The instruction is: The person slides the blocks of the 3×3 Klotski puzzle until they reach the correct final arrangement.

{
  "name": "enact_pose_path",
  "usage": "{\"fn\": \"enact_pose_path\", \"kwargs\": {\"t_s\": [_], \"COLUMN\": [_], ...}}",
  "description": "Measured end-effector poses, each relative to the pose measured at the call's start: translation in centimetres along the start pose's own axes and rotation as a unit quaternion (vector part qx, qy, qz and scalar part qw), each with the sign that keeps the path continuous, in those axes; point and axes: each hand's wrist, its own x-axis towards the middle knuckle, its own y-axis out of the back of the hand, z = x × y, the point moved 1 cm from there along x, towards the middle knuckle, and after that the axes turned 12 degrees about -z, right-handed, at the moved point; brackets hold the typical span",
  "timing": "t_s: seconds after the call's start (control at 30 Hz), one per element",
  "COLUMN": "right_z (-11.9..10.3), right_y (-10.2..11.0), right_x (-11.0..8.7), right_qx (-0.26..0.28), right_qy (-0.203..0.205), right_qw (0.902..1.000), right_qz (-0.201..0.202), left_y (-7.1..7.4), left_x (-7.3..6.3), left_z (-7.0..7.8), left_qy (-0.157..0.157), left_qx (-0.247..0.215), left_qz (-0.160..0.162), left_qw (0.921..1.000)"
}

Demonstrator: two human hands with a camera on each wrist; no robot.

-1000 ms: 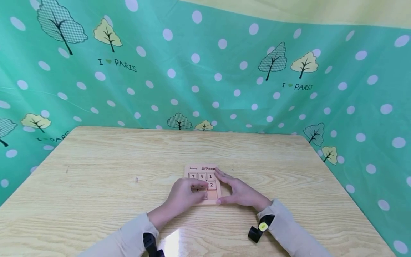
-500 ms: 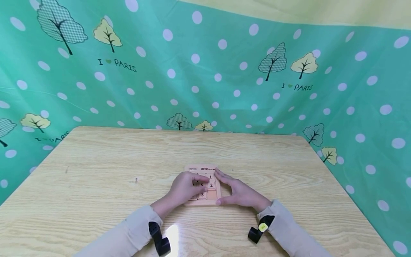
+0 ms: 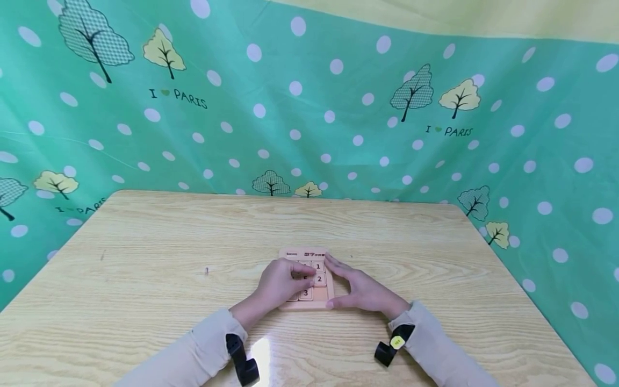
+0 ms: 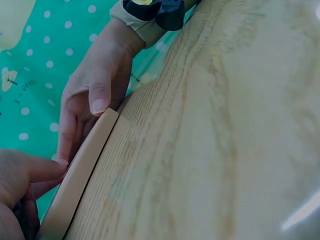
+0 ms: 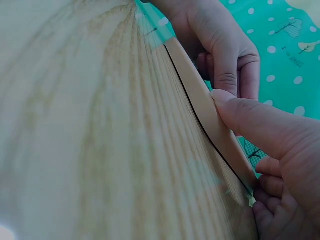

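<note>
A pale wooden sliding number puzzle (image 3: 302, 305) lies flat on the table. Numbered tiles sit in its frame, among them the 1 tile (image 3: 317, 266), 2 tile (image 3: 319, 279) and 3 tile (image 3: 306, 293); the bottom right slot has no tile. My left hand (image 3: 279, 280) reaches over the puzzle from the left, index finger and thumb touching the tiles in the middle row and hiding those on the left. Along the right edge, my right hand (image 3: 362, 290) grips the frame, fingers at the upper corner and thumb at the lower one. The right wrist view shows that thumb (image 5: 225, 97) against the frame's side.
The wood-grain table (image 3: 193, 231) extends around the puzzle on all sides. A green curtain (image 3: 300, 123) with white dots and trees hangs behind it. Black wrist straps (image 3: 240, 360) with cameras sit over the light sleeves.
My left hand has shifted up over the tiles, from the lower rows toward the upper middle, uncovering the 3 tile. The right hand and the frame have stayed in place.
</note>
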Motion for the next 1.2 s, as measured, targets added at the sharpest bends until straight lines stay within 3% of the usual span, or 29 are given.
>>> {"fn": "enact_pose_path", "kwargs": {"t_s": [0.37, 1.2], "right_z": [-0.18, 0.02], "right_y": [0.09, 0.09], "right_x": [-0.07, -0.04], "right_qx": [0.004, 0.0], "right_qy": [0.014, 0.011], "right_qw": [0.9999, 0.9999], "right_qz": [-0.003, -0.003], "left_y": [-0.02, 0.24], "left_x": [-0.05, -0.75], "left_z": [0.04, 0.19], "left_qy": [-0.003, -0.013], "left_qx": [0.005, -0.003], "left_qz": [-0.003, -0.054], "left_qw": [1.0, 0.9984]}}
